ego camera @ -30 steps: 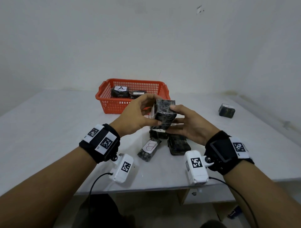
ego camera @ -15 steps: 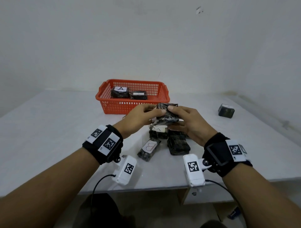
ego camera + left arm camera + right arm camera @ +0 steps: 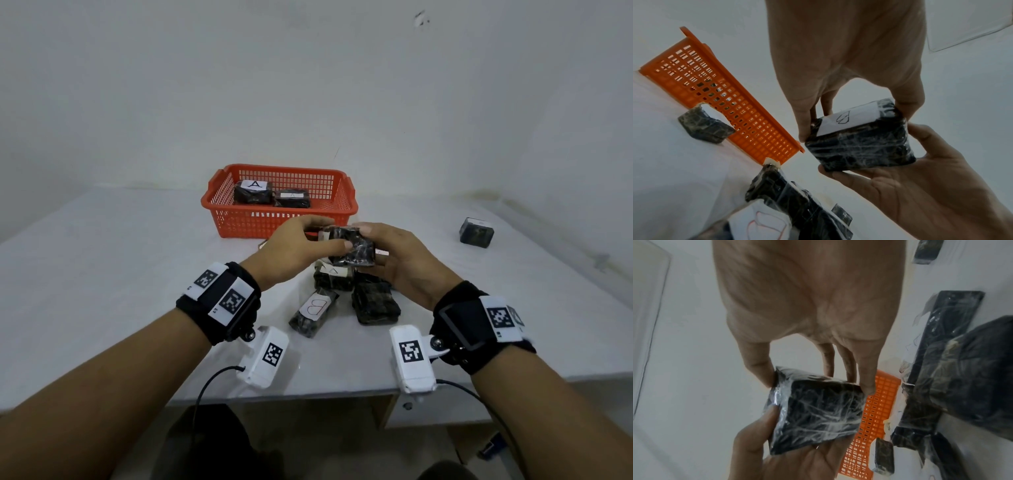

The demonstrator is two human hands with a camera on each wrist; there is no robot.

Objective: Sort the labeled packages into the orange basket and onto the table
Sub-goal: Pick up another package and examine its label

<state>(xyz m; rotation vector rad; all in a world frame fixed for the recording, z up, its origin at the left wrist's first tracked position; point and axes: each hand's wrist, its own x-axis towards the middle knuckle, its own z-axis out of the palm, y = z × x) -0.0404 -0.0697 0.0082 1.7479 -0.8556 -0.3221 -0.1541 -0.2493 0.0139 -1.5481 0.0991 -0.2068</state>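
A black plastic-wrapped package [image 3: 352, 248] [image 3: 859, 141] [image 3: 816, 412] hangs above the table, gripped from both sides. My left hand [image 3: 301, 245] [image 3: 849, 100] pinches its left end, and my right hand [image 3: 390, 253] [image 3: 813, 369] pinches the right end. Its white label [image 3: 849, 116] carries a handwritten mark, shown in the left wrist view. The orange basket [image 3: 284, 221] [image 3: 719, 97] stands behind, with two labeled packages [image 3: 253, 193] inside, one marked A. Under my hands lie more packages, one marked B [image 3: 313, 310], another dark one [image 3: 375, 303].
A lone black package [image 3: 476, 232] sits far right on the white table [image 3: 102, 274]. Another small package [image 3: 702, 125] lies against the basket's front wall. The table's front edge runs just under my wrists; walls close off the back and right.
Both hands have lowered the package from in front of the basket rim and tipped it flatter, closer to the pile. The packages on the table have not moved.
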